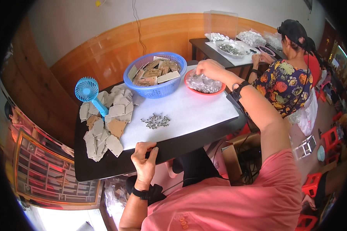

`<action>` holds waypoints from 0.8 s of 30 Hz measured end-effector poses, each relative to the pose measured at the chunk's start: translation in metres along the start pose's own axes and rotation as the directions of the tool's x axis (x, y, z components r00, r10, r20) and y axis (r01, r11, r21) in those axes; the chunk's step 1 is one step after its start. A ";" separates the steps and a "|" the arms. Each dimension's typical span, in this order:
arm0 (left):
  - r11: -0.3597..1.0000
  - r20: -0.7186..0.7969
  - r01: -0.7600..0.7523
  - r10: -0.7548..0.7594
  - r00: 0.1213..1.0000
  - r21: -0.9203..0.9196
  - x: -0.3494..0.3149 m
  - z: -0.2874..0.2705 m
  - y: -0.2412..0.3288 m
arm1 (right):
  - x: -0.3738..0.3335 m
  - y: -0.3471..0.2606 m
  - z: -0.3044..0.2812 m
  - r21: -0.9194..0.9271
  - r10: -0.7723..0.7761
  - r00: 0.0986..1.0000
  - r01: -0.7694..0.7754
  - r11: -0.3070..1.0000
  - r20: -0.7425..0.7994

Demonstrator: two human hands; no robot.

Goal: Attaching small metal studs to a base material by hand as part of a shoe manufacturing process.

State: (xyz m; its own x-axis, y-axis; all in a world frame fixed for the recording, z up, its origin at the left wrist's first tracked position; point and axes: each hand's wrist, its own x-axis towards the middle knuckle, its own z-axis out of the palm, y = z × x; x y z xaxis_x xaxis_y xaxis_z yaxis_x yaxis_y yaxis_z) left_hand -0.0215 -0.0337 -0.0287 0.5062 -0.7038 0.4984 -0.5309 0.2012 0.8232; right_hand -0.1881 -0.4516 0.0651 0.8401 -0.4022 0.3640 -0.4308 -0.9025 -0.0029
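My right hand (211, 70) reaches over a red bowl (224, 87), fingers bent down together at the rim of a clear plastic bag (204, 82) of small metal parts. What its fingertips pinch, if anything, is hidden. At the table's near edge my left hand (144, 159) is closed, thumb against curled fingers; I cannot make out anything in it. Beyond it, a loose pile of small metal pieces (156, 121) lies on the white sheet (189, 111). A blue basket (154, 91) at the back holds many flat tan and grey pieces (168, 76).
Stacked flat grey pieces (120, 110) cover the table's left side, a blue handheld fan (87, 90) among them. At right, a person in a floral top (285, 86) works at another table with a tray of metal parts (230, 48). Red stools (329, 137) stand on the floor.
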 end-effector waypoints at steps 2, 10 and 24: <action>1.000 0.003 0.002 -0.002 1.000 0.001 -0.001 -0.001 0.000 | 0.009 -0.004 0.009 0.523 0.097 0.995 -0.093 0.847 0.020; 1.000 -0.002 0.002 -0.002 1.000 0.000 0.000 0.003 0.000 | 0.019 -0.008 0.027 -0.001 0.509 0.854 -0.512 0.859 0.104; 1.000 0.008 -0.004 0.004 1.000 -0.017 0.000 0.002 0.002 | 0.020 0.010 0.031 0.092 0.236 0.911 -0.282 0.955 0.337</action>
State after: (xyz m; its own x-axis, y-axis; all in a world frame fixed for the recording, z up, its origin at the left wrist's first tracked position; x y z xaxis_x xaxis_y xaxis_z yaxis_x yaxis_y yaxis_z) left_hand -0.0238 -0.0342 -0.0276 0.4989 -0.7082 0.4995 -0.5210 0.2154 0.8259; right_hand -0.1652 -0.4739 0.0432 0.7750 -0.6317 0.0168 -0.6176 -0.7628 -0.1913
